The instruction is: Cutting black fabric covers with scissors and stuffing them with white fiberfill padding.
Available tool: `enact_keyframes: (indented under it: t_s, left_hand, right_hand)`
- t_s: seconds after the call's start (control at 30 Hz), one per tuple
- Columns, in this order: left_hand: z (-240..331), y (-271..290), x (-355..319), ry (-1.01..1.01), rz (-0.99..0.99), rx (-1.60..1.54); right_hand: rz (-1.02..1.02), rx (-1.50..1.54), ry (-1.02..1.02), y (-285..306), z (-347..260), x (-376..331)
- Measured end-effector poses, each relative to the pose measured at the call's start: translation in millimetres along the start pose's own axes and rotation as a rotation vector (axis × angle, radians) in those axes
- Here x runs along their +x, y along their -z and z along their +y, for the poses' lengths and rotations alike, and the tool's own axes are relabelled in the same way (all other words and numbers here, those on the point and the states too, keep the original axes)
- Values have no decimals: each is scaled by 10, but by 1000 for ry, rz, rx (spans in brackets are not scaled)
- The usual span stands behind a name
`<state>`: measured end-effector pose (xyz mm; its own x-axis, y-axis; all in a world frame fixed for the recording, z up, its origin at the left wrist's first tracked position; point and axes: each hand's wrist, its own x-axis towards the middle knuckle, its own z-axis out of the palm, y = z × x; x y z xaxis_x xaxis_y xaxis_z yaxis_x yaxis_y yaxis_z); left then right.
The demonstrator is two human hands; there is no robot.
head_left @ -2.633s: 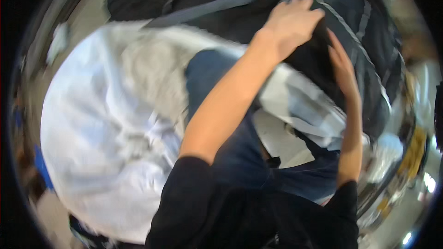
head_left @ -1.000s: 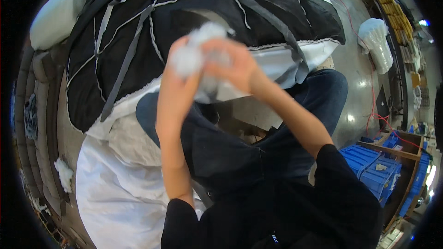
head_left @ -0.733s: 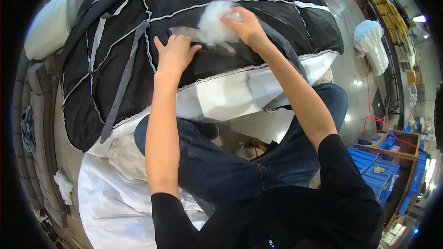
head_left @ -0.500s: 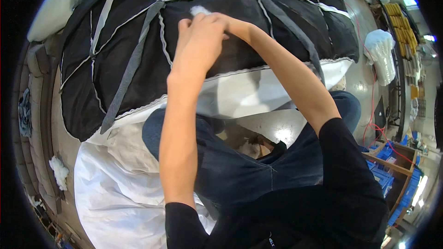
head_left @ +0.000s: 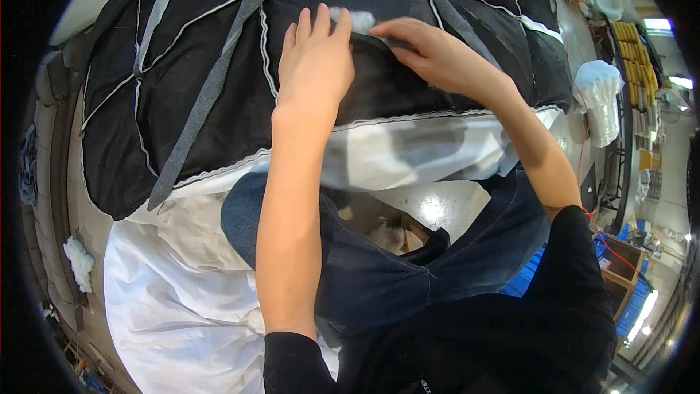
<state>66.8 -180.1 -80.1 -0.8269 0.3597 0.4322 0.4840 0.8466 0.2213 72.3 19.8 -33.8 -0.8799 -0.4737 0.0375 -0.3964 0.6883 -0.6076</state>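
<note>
A large black fabric cushion cover [head_left: 197, 95] with white seams and grey strips lies in front of me. White fluffy stuffing [head_left: 357, 20] shows through an opening in it, between my two hands. My left hand [head_left: 316, 62] rests open on the fabric to the left of this stuffing, fingers stretched out and slightly spread. On the right, my right hand [head_left: 441, 55] pinches the dark cloth at the edge of the opening between thumb and fingers. How deep the stuffing goes is hidden under the cloth.
White cloth [head_left: 175, 306] spreads at lower left, by my knee. A tuft of white filling [head_left: 79, 264] lies on the floor beside a grey padded piece [head_left: 55, 175]. On the right are a plastic-wrapped bundle [head_left: 601, 102], a red cord [head_left: 616, 252] and a wooden crate [head_left: 623, 270].
My hands were together over the stuffing and are now apart. My right hand has moved right to the cloth's edge; my left hand has flattened out. More of the stuffing shows.
</note>
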Motion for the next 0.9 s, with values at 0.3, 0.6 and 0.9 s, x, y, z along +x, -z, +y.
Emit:
enact_keyframes:
  t_s: [0.3,0.6,0.9]
  left_hand:
    - [176,62,-29,16,-372,159]
    - [60,31,-74,103,-151,107]
    - [5,427,-229,325,-277,-2]
  right_hand:
    - [-12,-18,349,-408,368,330]
    - [138,-703,297,-316,175,-21]
    - [299,-523,293,-176,-28,37]
